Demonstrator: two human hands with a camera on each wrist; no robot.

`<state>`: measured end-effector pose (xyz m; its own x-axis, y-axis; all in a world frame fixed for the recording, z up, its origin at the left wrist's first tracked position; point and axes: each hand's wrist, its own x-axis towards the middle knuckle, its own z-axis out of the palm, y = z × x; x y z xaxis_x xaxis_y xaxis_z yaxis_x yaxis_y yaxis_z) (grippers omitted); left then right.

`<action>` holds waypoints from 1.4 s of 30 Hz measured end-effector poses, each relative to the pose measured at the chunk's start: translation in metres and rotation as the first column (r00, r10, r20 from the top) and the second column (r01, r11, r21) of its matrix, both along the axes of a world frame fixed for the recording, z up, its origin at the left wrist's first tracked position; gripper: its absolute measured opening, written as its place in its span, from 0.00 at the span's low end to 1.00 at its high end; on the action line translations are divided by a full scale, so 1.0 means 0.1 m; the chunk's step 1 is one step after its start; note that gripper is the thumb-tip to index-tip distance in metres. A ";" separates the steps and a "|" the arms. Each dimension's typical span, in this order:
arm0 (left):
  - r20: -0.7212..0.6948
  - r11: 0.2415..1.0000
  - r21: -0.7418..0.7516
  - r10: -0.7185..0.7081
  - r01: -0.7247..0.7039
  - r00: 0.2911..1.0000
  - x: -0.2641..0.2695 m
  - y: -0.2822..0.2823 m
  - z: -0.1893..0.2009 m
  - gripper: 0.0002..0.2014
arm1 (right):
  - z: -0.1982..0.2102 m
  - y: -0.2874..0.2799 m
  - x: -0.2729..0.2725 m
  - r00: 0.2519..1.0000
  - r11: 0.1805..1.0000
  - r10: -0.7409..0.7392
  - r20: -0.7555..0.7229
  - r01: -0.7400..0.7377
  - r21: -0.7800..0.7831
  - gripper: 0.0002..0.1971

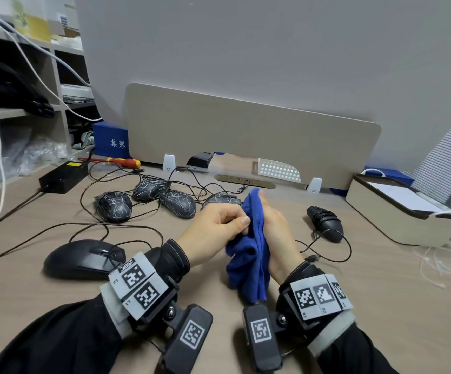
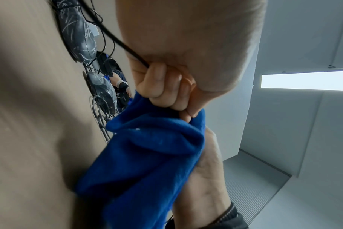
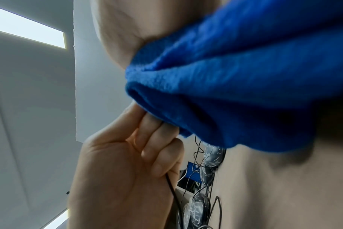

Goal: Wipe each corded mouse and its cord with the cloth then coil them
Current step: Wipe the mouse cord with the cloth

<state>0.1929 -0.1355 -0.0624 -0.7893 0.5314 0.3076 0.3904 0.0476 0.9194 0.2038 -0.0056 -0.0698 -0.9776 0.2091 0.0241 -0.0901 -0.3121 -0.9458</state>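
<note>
A person at a desk (image 1: 354, 279) is partway through wiping a mouse cord with a blue cloth (image 1: 248, 255), both hands raised just above the desktop in the middle of the head view. The left hand (image 1: 213, 230) has its fingers curled: a thin black cord (image 2: 116, 40) runs into the fist at the little-finger side, and the fingertips (image 2: 184, 111) pinch into the folds of the cloth. The right hand (image 1: 275, 230) stands on edge, palm facing left, with the cloth draped against it; its fingers are mostly hidden behind the fabric, so how tightly they grasp cannot be told, though the cloth clearly bunches at that palm in the right wrist view. Which mouse this cord belongs to is unclear. A plain black mouse (image 1: 81, 259) lies near the left forearm with loose cord, four scratched-pattern mice (image 1: 148, 198) sit in a tangle further back, and one black mouse (image 1: 325, 221) to the right already has its cord wound round its body. Judging by this, one mouse is finished and the cord wipe is the step in hand; next the cord likely needs drawing steadily through the cloth, with care not to drag the tangled mice along
</note>
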 end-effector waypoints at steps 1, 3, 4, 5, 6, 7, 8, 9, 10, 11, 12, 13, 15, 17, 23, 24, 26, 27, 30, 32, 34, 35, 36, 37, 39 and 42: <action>-0.011 1.000 -0.007 0.003 -0.003 1.000 -0.01 0.00 -0.01 0.14 | 0.00 0.00 0.00 1.000 1.000 -0.014 0.024 0.015 -0.002 0.23; -0.009 1.000 -0.008 0.017 -0.017 1.000 -0.02 0.00 -0.03 0.13 | -0.01 0.00 0.00 0.999 1.000 -0.022 0.025 0.022 0.004 0.24; -0.002 1.000 0.001 0.031 -0.031 1.000 -0.02 -0.01 -0.02 0.13 | -0.01 0.01 0.00 1.000 1.000 -0.017 0.006 0.017 0.009 0.24; 0.002 0.999 0.010 0.047 -0.047 0.999 -0.03 -0.01 -0.02 0.12 | -0.02 0.02 -0.01 1.000 1.000 -0.010 -0.021 0.011 0.008 0.23; 0.002 0.998 0.018 0.061 -0.061 0.998 -0.02 -0.01 -0.01 0.12 | -0.04 0.03 -0.02 0.999 1.000 -0.005 -0.046 0.005 0.003 0.22; 0.003 0.997 0.021 0.072 -0.072 0.997 -0.03 -0.02 0.00 0.12 | -0.05 0.04 -0.02 0.998 1.000 0.005 -0.066 -0.005 0.000 0.20; 0.005 0.997 0.023 0.080 -0.080 0.997 -0.03 -0.02 0.00 0.12 | -0.05 0.05 -0.03 0.997 1.000 0.015 -0.072 -0.015 0.001 0.18; 0.012 0.996 0.024 0.086 -0.086 0.996 -0.03 -0.02 0.00 0.12 | -0.06 0.06 -0.03 0.997 1.000 0.024 -0.072 -0.024 0.000 0.17; 0.020 0.996 0.028 0.089 -0.090 0.996 -0.03 -0.02 -0.01 0.12 | -0.05 0.06 -0.03 0.997 0.999 0.036 -0.075 -0.037 -0.009 0.15; 0.025 0.995 0.032 0.092 -0.093 0.995 -0.04 -0.02 -0.01 0.13 | -0.05 0.07 -0.03 0.996 0.999 0.043 -0.079 -0.045 -0.021 0.14; 0.023 0.995 0.034 0.095 -0.096 0.995 -0.04 -0.03 -0.02 0.13 | -0.04 0.06 -0.02 0.995 0.998 0.053 -0.081 -0.055 -0.030 0.14; 0.019 0.995 0.037 0.097 -0.098 0.995 -0.05 -0.03 -0.02 0.13 | -0.03 0.06 -0.02 0.995 0.998 0.056 -0.080 -0.058 -0.030 0.14; 0.020 0.995 0.034 0.091 -0.091 0.996 -0.04 -0.03 -0.01 0.14 | -0.02 0.06 -0.01 0.996 0.998 0.053 -0.071 -0.056 -0.033 0.15; 0.020 0.997 0.028 0.071 -0.071 0.997 -0.02 -0.03 0.00 0.14 | -0.02 0.04 0.00 0.999 0.999 0.027 -0.046 -0.029 -0.036 0.19; -0.011 1.000 0.010 0.026 -0.026 1.000 -0.01 -0.01 -0.02 0.11 | -0.01 0.03 0.00 0.999 0.999 -0.031 0.033 0.032 -0.014 0.27; -0.007 0.999 0.009 0.030 -0.030 1.000 -0.01 -0.01 -0.02 0.11 | 0.00 0.02 0.01 0.999 1.000 -0.022 0.034 0.023 -0.020 0.26; 0.006 0.998 0.021 0.064 -0.064 0.998 -0.02 -0.01 -0.03 0.13 | 0.00 0.03 0.01 0.999 0.999 -0.013 0.032 0.014 -0.049 0.26; 0.014 0.995 0.034 0.090 -0.091 0.996 -0.04 -0.02 -0.03 0.14 | -0.01 0.02 0.01 1.000 0.998 -0.009 0.019 0.011 -0.061 0.26; 0.023 0.984 0.083 0.158 -0.159 0.987 -0.10 -0.03 -0.05 0.15 | 0.01 0.02 0.03 1.000 0.998 0.011 0.001 -0.011 -0.066 0.22; 0.018 0.976 0.097 0.194 -0.195 0.981 -0.12 -0.03 -0.06 0.14 | 0.00 0.04 0.03 0.999 0.997 0.038 -0.012 -0.038 -0.068 0.19; -0.004 0.969 0.105 0.224 -0.222 0.975 -0.15 -0.03 -0.06 0.11 | -0.01 0.06 0.02 0.999 0.998 0.044 -0.008 -0.045 -0.049 0.17; -0.015 0.966 0.109 0.238 -0.235 0.971 -0.17 -0.03 -0.06 0.10 | -0.02 0.05 0.02 0.999 0.998 0.052 -0.007 -0.052 -0.044 0.17; -0.024 0.963 0.113 0.251 -0.246 0.968 -0.18 -0.04 -0.07 0.09 | -0.03 0.04 0.02 0.998 0.997 0.058 -0.004 -0.059 -0.043 0.17; -0.031 0.960 0.116 0.259 -0.254 0.965 -0.20 -0.05 -0.07 0.09 | -0.04 0.04 0.01 0.999 0.998 0.054 0.002 -0.054 -0.039 0.17; -0.041 0.959 0.111 0.266 -0.260 0.963 -0.22 -0.06 -0.08 0.08 | -0.06 0.03 -0.02 0.999 0.998 0.045 0.012 -0.045 -0.036 0.17; -0.094 0.963 0.095 0.261 -0.252 0.961 -0.22 -0.08 -0.08 0.07 | -0.09 0.02 -0.04 0.999 0.996 0.049 0.004 -0.049 -0.077 0.20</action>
